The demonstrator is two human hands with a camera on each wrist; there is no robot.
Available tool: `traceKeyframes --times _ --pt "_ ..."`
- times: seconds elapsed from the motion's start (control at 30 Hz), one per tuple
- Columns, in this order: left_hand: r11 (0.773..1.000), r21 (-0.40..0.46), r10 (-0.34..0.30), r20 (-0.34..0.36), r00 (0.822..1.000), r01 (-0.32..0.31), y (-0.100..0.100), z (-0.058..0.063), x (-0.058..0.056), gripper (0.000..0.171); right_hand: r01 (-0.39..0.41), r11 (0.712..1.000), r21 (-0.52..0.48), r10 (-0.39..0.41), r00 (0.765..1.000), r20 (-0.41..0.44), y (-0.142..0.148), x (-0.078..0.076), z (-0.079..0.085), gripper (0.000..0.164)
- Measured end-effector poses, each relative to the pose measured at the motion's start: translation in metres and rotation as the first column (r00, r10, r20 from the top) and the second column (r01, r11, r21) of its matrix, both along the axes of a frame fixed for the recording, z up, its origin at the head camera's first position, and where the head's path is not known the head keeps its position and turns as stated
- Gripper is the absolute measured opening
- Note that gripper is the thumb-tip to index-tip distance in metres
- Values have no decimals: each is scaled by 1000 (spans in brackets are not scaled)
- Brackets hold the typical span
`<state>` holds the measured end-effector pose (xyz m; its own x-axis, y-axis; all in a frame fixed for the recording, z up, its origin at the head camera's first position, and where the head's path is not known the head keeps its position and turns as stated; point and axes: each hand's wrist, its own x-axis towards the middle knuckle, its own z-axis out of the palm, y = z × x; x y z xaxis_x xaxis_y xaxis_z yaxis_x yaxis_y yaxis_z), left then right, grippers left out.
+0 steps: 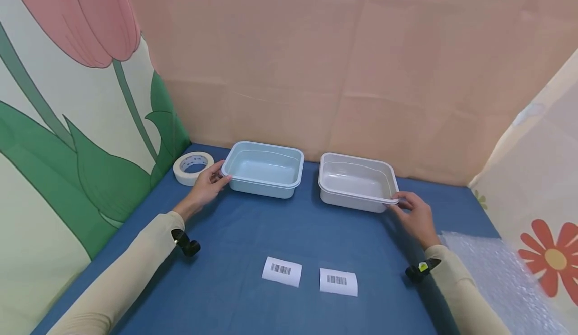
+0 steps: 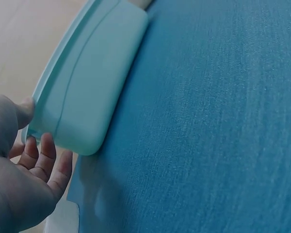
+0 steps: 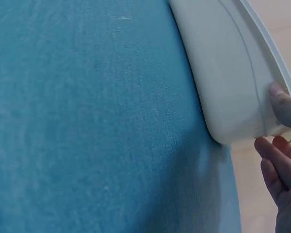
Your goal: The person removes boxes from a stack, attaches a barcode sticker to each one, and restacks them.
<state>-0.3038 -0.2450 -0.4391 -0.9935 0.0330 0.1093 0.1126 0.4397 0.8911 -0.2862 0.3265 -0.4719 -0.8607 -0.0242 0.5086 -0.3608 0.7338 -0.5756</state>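
Note:
A light blue plastic tub (image 1: 264, 164) stands at the back of the blue table. My left hand (image 1: 208, 184) pinches its left rim between thumb and fingers; the left wrist view shows the thumb over the rim of the tub (image 2: 94, 77) and the fingertips beneath it. To the right stands a pale grey-white tub (image 1: 356, 179) of like shape. At its near right corner my right hand (image 1: 413, 215) grips the rim, with the thumb against the wall of the tub (image 3: 228, 73) in the right wrist view. Both tubs look bare inside.
A roll of white tape (image 1: 182, 173) lies left of the blue tub. Two white barcode labels, a left one (image 1: 282, 272) and a right one (image 1: 338, 282), lie nearer the front. Bubble wrap (image 1: 501, 280) covers the right edge. A beige wall backdrop (image 1: 352, 64) rises behind.

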Motion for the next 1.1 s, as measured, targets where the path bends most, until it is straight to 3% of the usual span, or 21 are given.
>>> traceKeyframes --times 0.13,0.23,0.33,0.4,0.43,0.5,0.57,0.63,0.7,0.73,0.8,0.83,0.9,1.0,1.03,1.1 --pt "999 -18 27 3 1000 -27 -3 -3 4 67 -23 994 110 25 1000 -17 -2 8 9 44" --pt "997 -24 70 3 998 -70 -2 -2 9 69 -24 976 217 51 991 -122 -6 23 26 57" --pt "986 -12 163 -64 985 -164 0 2 14 68 -63 962 266 123 969 -213 -20 41 46 46" --pt "970 15 241 -149 959 -241 3 5 18 62 -166 931 325 226 961 -157 -36 54 58 34" --pt "962 33 273 -200 941 -272 5 7 19 57 -234 899 370 284 955 -84 -44 62 63 29" --pt "951 48 305 -289 907 -305 11 12 26 46 -393 801 451 381 917 122 -60 77 68 27" --pt "959 51 278 -357 892 -279 18 16 33 34 -506 711 489 400 862 311 -75 93 68 36" --pt "981 8 183 -393 901 -196 27 20 43 27 -553 656 514 379 830 409 -89 106 64 47" --pt "994 -84 34 -386 922 -72 37 22 53 23 -540 644 542 356 838 413 -100 116 55 57" --pt "990 -140 -54 -364 930 2 43 22 58 22 -522 642 561 343 850 399 -105 120 51 60" --pt "947 -286 -234 -304 923 146 56 23 69 19 -487 640 595 325 872 365 -111 127 43 64" --pt "906 -368 -320 -272 908 209 63 22 75 18 -470 640 608 318 882 347 -113 129 39 64" --pt "798 -516 -468 -205 859 312 78 21 89 16 -444 643 624 305 896 322 -116 134 35 61" --pt "632 -660 -630 -130 766 407 98 17 108 16 -418 646 639 290 909 301 -119 139 31 52" --pt "594 -680 -663 -110 741 431 103 16 114 16 -414 649 639 283 910 302 -120 140 31 49" --pt "546 -694 -706 -80 703 469 112 16 123 16 -411 657 632 263 911 318 -123 142 31 43"
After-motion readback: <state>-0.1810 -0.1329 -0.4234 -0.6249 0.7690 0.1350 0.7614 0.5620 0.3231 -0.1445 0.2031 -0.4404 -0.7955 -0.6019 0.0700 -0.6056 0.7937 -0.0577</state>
